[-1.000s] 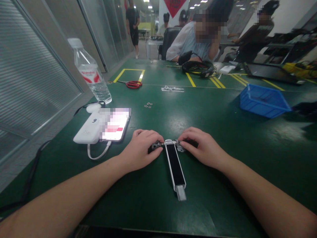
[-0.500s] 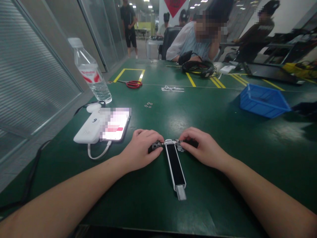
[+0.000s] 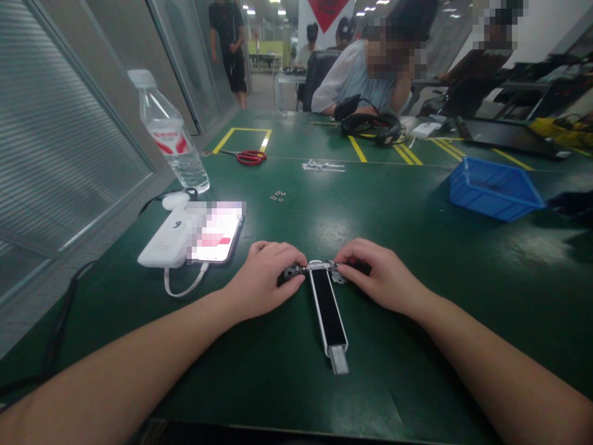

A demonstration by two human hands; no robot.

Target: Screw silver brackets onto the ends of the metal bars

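Head-worn view, forward and down

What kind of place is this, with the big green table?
It looks like a shared workroom or workshop, though I can't be sure. The green table has yellow tape lines, and red-handled scissors and a blue bin are on it.
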